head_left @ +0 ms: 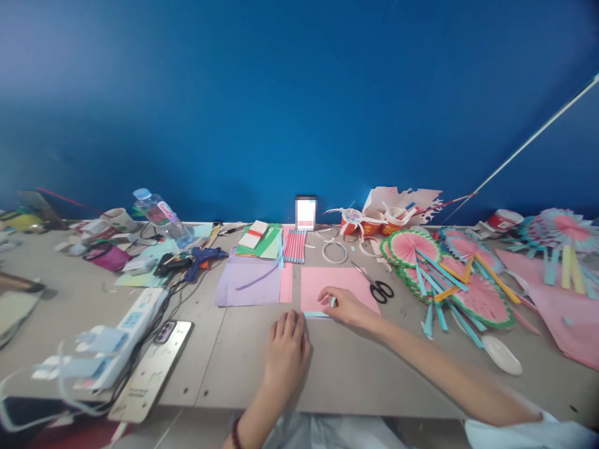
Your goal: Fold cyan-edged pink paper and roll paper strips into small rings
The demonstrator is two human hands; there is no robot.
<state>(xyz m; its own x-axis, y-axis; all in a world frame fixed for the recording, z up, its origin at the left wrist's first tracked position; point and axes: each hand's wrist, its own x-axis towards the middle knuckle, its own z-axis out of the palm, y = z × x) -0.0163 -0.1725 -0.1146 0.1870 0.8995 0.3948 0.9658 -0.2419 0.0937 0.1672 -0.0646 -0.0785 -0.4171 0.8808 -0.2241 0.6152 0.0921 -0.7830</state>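
My left hand (pixel 286 349) lies palm down on the grey table, its fingers stretched out beside the lower left corner of a pink paper sheet (pixel 341 284). A light blue paper strip (pixel 317 315) runs along that sheet's near edge. Above the sheet, my right hand (pixel 346 307) is curled, with a small light blue paper piece (pixel 333 302) showing between its fingers. Black-handled scissors (pixel 381 291) rest at the sheet's right edge. To the left lie purple paper (pixel 250 284) and a pleated pink-and-blue paper piece (pixel 294 246).
Folded watermelon-pattern paper fans (pixel 449 274) and a white computer mouse (pixel 501 355) lie to the right. Leftward are a phone (pixel 152 371), a power strip (pixel 128 337), a blue glue gun (pixel 203 259) and a tilted water bottle (pixel 163 215). Red cups (pixel 373 222) stand near the blue wall.
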